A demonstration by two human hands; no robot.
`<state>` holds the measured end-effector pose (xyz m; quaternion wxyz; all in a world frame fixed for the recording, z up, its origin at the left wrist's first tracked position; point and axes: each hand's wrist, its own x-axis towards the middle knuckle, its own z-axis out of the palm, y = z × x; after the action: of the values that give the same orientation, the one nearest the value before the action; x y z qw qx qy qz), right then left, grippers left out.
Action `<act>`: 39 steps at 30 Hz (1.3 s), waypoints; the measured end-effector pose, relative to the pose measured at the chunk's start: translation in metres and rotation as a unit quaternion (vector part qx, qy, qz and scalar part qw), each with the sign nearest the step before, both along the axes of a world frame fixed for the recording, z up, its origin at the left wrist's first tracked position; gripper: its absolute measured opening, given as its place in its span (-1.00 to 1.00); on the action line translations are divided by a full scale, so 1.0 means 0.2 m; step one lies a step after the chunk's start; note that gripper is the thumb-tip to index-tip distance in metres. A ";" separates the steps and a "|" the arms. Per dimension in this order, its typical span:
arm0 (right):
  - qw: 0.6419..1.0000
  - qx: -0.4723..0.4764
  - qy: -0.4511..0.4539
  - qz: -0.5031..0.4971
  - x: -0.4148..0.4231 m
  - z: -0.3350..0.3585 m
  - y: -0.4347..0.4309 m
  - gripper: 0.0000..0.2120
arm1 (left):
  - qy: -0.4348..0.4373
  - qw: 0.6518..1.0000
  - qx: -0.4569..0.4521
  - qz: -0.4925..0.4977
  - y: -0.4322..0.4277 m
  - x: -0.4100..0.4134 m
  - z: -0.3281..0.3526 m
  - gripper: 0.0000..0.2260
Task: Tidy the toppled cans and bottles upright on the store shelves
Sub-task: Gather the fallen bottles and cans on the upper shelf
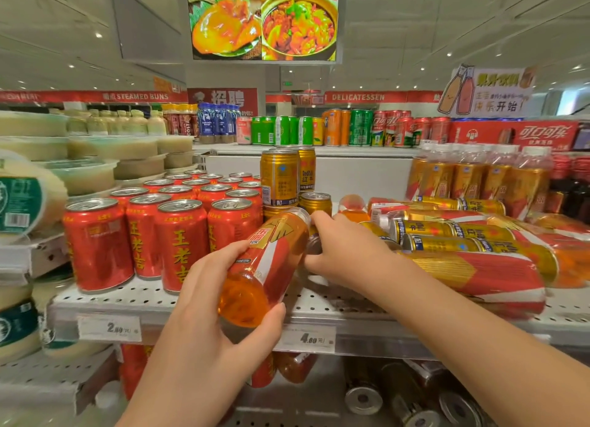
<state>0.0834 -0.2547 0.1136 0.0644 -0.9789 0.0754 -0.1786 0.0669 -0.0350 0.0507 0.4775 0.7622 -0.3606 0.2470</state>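
My left hand (207, 302) grips an orange drink bottle (265, 267) with a red and gold label, tilted with its cap up and to the right over the shelf's front edge. My right hand (341, 251) reaches in beside it, fingers curled round a dark can (314, 244) that is mostly hidden behind the bottle. To the right, several gold cans (447, 230) and orange bottles (479, 276) lie toppled on the white perforated shelf (319, 302). Two gold cans (279, 177) stand upright behind, stacked on others.
Upright red cans (140, 231) fill the shelf's left side. Upright orange bottles (479, 177) stand at the back right. White tubs (89, 171) sit at the far left. Toppled cans (408, 394) lie on the lower shelf. Price tags (308, 338) line the shelf edge.
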 end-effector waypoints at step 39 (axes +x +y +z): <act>0.949 0.149 -0.276 0.012 -1.41 -0.11 -1.81 -0.78 | 0.037 0.965 0.160 -0.207 -2.05 -0.95 0.12 -0.09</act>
<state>-0.1981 -0.6169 0.0926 0.2304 -0.8712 0.0687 -0.4280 -0.1240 -0.4445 0.0747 0.4027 0.7463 -0.5272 0.0537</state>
